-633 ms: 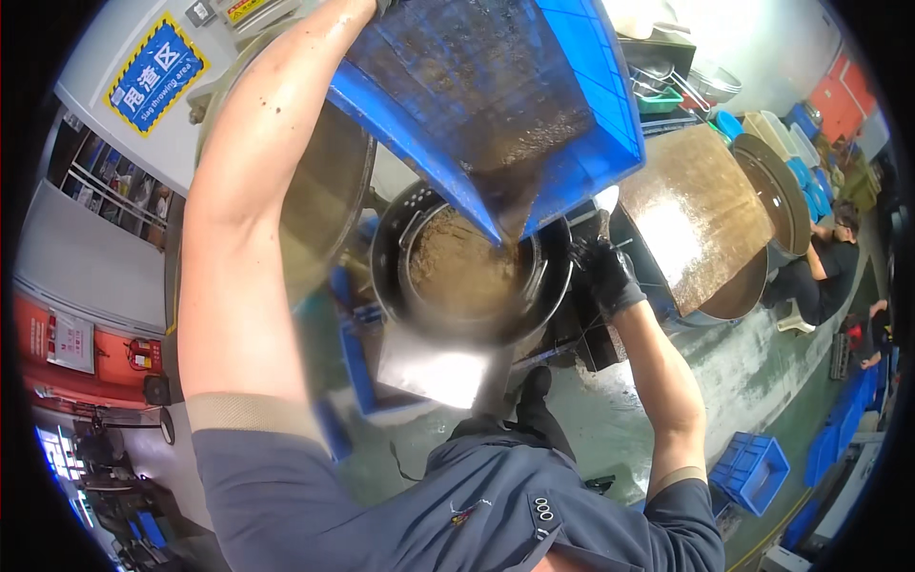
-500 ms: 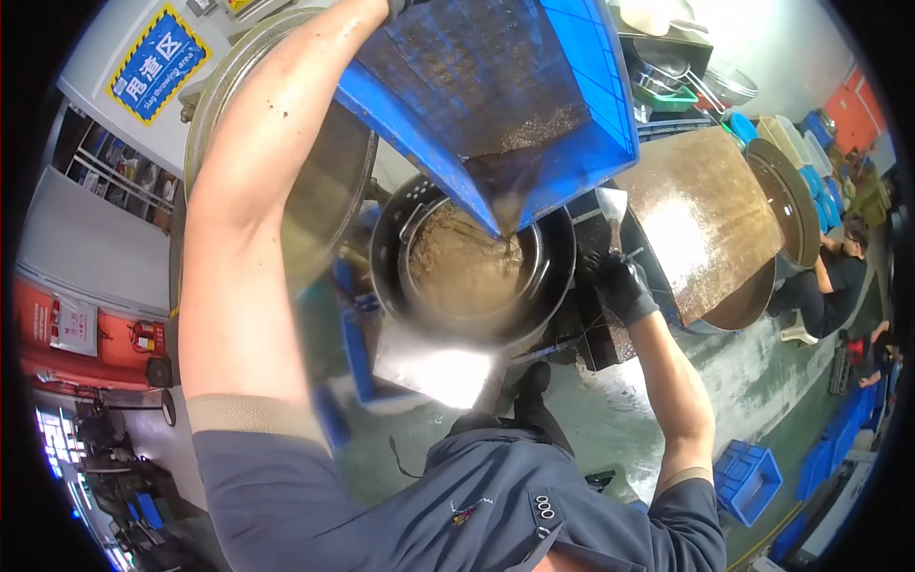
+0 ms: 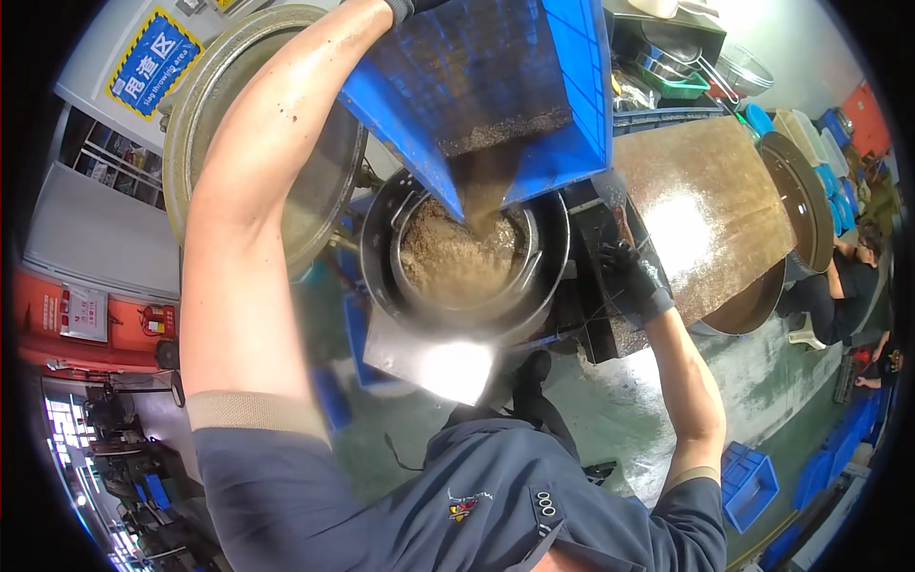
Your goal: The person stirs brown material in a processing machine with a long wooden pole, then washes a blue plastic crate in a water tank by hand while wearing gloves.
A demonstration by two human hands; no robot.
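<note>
A blue plastic bin [image 3: 585, 91] is tipped steeply toward me, its inside coated with wet brown residue. Brown granular sludge [image 3: 491, 181] slides off its lower corner into a round metal basket [image 3: 534, 246], set within a wider dark drum [image 3: 376, 257]. My left hand [image 3: 412, 8], in a dark glove, grips the bin's upper end; the picture's edge cuts off its fingers. Right of the drum, my black-gloved right hand [image 3: 634, 276] is closed around the handle of a scraper [image 3: 621, 217]. The scraper's blade is blurred near the bin's corner.
A large round metal lid [image 3: 181, 157] stands open at the left. A sloping stained metal sheet [image 3: 710, 200] lies to the right. Strainers [image 3: 667, 62] sit at the back right. A blue crate [image 3: 748, 486] is on the floor; another person [image 3: 834, 300] sits far right.
The bin has shifted slightly left, and sludge now pours in a broader stream, with more heaped in the basket. My right hand and the scraper have moved slightly right.
</note>
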